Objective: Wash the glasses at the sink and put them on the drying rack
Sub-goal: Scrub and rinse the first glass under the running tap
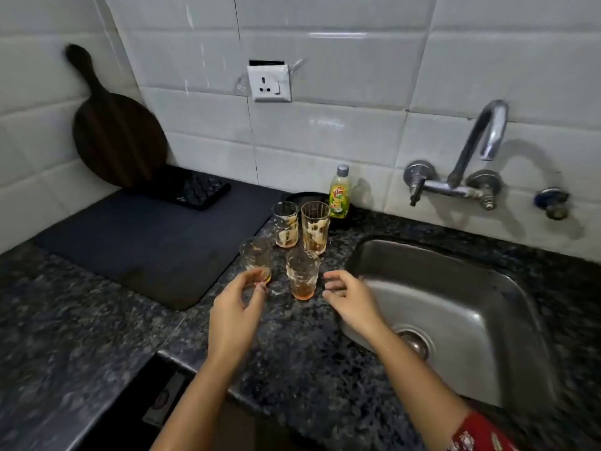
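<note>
Several dirty glasses stand on the granite counter left of the steel sink (461, 288). Two foam-streaked ones are at the back: a short glass (286, 227) and a taller ribbed glass (314, 226). In front, a front-left glass (257, 257) tilts with orange liquid at its base, and my left hand (235, 315) has its fingertips around that base. A front-right glass (302, 275) stands upright with orange dregs. My right hand (351, 299) hovers just right of it, fingers spread, holding nothing. A dark drying mat (140, 242) lies to the left.
A dish soap bottle (340, 192) stands by the wall behind the glasses. The wall tap (474, 157) arches over the sink. A dark round board (117, 135) leans against the tiles, with a small black rack (198, 190) at its foot. A socket (269, 83) is on the wall.
</note>
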### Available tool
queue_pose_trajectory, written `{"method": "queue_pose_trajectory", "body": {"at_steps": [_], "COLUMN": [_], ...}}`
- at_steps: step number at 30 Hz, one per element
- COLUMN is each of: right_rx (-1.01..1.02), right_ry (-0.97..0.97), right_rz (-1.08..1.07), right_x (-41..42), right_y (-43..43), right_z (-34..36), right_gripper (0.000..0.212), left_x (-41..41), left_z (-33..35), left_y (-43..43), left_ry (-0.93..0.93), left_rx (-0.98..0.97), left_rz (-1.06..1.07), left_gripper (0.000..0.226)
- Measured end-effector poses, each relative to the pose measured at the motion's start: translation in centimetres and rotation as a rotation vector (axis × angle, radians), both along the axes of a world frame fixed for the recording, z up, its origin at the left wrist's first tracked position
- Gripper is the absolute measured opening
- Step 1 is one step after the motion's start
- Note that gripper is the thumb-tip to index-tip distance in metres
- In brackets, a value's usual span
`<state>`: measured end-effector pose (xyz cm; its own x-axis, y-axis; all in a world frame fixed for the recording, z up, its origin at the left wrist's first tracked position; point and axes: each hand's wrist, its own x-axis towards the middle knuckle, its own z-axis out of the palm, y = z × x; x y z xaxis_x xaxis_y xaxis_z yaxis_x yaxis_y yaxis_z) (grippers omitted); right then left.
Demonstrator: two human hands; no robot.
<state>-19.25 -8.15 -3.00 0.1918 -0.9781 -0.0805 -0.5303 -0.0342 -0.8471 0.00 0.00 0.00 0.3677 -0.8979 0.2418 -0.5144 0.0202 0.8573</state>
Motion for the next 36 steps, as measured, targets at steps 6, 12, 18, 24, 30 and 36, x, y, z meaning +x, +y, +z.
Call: {"method": "queue_pose_trajectory", "body": {"at_steps": [6, 12, 18, 24, 30, 36], "right_rx": [-0.005, -0.035, -0.021, 0.055, 0.03, -0.003], "right_ry": [0.006, -0.181, -0.346, -0.584, -0.558, -0.401], "right_rz": [-0.067, -0.152, -0.252, -0.369, -0.494, -0.617], "right_x": [3.6, 6.0, 4.3, -3.4, -12.4, -17.7], "right_y": [-2.7, -3.6, -3.6, -4.3, -4.7, -6.2], "right_z": [-2.6, -3.3, -2.7, -0.1, 1.5, 1.2], "right_gripper": [0.074, 0.075, 0.056, 0.048, 0.05, 0.056], "left_x": [2.2, 2.9, 0.5, -5.6, -13.6, -21.2], "left_z": [-2.1, -2.4, -0.8, 1.7, 1.9, 2.9], "left_y": [-3.8, -6.3, -8.4, -10.5, -16.1, -23.1], "left_ry": [0.088, 0.061, 0.158, 0.162, 0.199, 0.034], "left_rx": [0.03, 0.019, -0.015, -0.117, -0.002, 0.184], "left_rz": [-0.032, -0.121, -0.18, -0.314, -0.463, -0.487], "left_gripper": [0.022, 0.024, 0.023, 0.022, 0.022, 0.042]}}
